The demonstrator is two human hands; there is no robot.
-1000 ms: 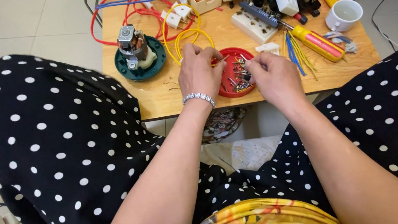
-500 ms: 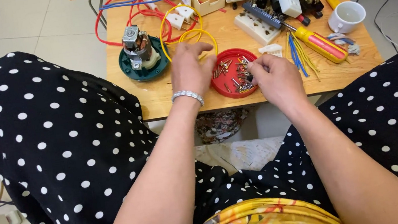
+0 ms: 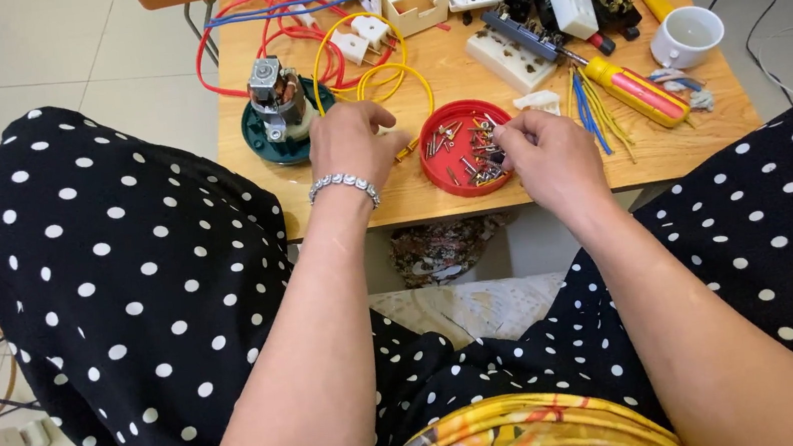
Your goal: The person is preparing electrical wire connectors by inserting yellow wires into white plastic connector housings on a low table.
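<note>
Tiled floor surrounds a low wooden table [image 3: 434, 198]. L to R: small motor on green base [image 3: 276, 102] sits just beyond the left hand [image 3: 351, 143]. Left hand has shifted off the red lid's [image 3: 441, 177] rim vs. 1 s ago; now rests on the table beside it, fingers loosely curled, holding nothing visible. Red lid w/ screws lies between the hands. Right hand [image 3: 549, 154] stays at the lid's right edge, fingertips [image 3: 500, 145] pinched narrow among screws [image 3: 468, 149]; can't tell if one is gripped. Yellow-handled screwdriver [image 3: 627, 89] lies beyond the right hand. Judgement: sorting now one-handed.
</note>
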